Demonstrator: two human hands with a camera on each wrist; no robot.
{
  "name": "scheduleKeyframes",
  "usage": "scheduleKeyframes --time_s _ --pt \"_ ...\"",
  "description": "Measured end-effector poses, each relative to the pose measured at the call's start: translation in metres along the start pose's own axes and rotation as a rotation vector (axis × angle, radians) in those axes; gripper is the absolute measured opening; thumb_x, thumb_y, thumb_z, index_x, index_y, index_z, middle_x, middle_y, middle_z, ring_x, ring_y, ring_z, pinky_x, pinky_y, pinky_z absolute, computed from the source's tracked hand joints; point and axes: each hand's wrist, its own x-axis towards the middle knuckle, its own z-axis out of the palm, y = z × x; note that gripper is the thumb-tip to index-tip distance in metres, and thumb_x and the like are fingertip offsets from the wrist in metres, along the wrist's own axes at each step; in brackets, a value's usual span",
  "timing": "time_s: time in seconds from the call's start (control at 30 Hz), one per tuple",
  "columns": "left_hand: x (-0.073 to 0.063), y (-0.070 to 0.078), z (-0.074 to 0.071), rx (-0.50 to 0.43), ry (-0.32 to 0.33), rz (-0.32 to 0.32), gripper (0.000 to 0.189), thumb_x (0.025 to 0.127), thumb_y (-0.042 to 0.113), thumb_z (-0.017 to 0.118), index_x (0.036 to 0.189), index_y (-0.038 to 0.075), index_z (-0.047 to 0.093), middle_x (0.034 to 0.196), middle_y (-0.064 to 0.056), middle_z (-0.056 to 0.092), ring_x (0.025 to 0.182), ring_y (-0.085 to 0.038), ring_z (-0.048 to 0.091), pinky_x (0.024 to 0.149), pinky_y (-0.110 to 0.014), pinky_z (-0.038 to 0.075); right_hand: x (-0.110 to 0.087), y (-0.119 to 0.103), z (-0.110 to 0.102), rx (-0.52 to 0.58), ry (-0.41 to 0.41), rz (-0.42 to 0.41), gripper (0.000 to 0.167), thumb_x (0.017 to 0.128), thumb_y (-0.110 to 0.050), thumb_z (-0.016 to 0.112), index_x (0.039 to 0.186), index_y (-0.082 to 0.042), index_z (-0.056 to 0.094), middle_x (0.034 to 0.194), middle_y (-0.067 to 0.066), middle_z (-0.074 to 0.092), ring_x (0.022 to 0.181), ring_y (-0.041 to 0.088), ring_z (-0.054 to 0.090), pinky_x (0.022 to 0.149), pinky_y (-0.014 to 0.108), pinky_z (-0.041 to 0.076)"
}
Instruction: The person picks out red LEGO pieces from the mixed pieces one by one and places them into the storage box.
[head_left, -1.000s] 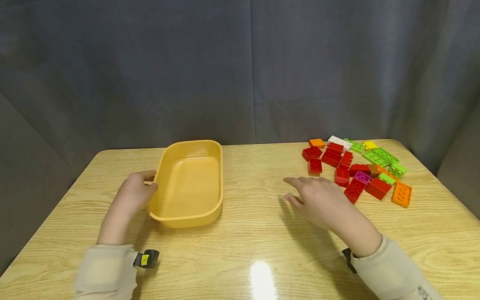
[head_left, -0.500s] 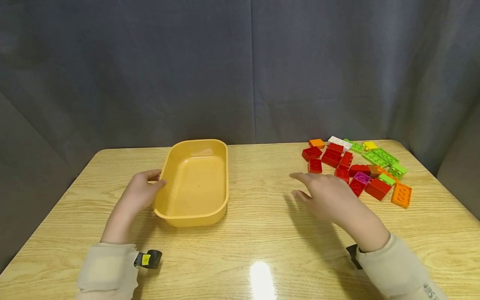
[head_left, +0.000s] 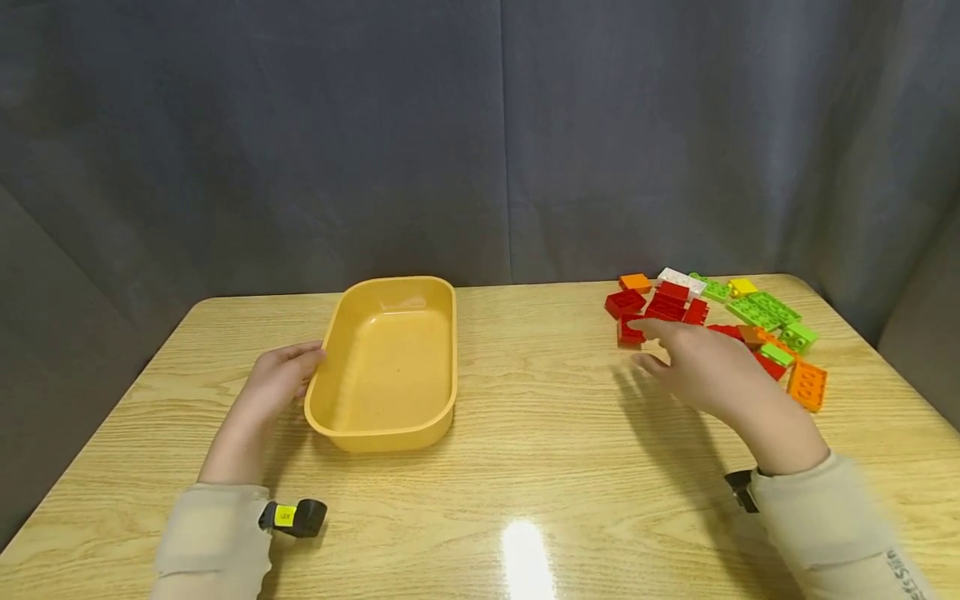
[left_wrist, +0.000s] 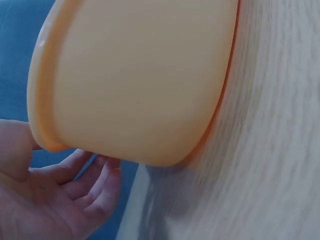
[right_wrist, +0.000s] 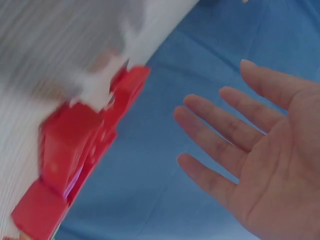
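A yellow-orange plastic tray point(head_left: 381, 433) rests on the table at centre-left, its inside bare. My left hand point(head_left: 279, 379) holds it by the left side: in the left wrist view the thumb is at the rim and the other fingers point(left_wrist: 107, 192) lie against the outer wall. My right hand point(head_left: 712, 371) hovers by the pile of toy building bricks at the right, fingers spread and nothing in them. In the head view its fingertips overlap a red brick point(head_left: 628, 335); the right wrist view shows a gap between the fingers and several red bricks point(right_wrist: 65, 145).
Beyond the right hand lie orange bricks point(head_left: 808, 385), green bricks point(head_left: 763, 310), a white brick point(head_left: 681, 282) and a yellow brick point(head_left: 742, 287). The wooden table point(head_left: 525, 467) ends at a dark curtain point(head_left: 375, 150) at the back.
The tray slid slightly right with the left hand, then stayed put. My right hand moved right and away from me, over the near bricks, covering the magenta one.
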Motion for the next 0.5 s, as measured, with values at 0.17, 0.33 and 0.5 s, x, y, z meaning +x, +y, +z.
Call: scheduleKeyframes --time_s 0.17,0.33,0.5 --pt "0.0 -0.003 0.001 -0.073 0.001 -0.02 0.058 0.105 0.033 0.046 0.152 -0.001 0.036 0.148 -0.023 0.043 0.13 -0.034 0.046 0.106 -0.044 0.039 -0.002 0.021 -0.007 0.049 -0.017 0.015 0.051 0.096 -0.024 0.065 0.139 0.0 0.052 0.117 0.023 0.065 0.098 0.037 0.064 0.083 0.057 0.052" --pt "0.001 -0.007 0.004 -0.13 0.031 0.005 0.058 0.104 0.032 0.047 0.151 0.0 0.036 0.148 -0.021 0.043 0.129 -0.031 0.047 0.108 -0.042 0.037 -0.003 0.038 -0.013 0.066 -0.026 0.031 0.049 0.095 -0.017 0.065 0.137 0.006 0.052 0.127 0.03 0.058 0.107 0.044 0.059 0.092 0.063 0.046" --pt "0.003 -0.009 0.008 -0.151 0.061 0.012 0.056 0.104 0.031 0.046 0.15 0.0 0.038 0.149 -0.019 0.043 0.129 -0.029 0.046 0.106 -0.039 0.038 -0.005 0.049 -0.014 0.059 -0.021 0.021 0.045 0.095 -0.014 0.066 0.133 0.007 0.055 0.124 0.03 0.06 0.112 0.048 0.057 0.095 0.064 0.044"
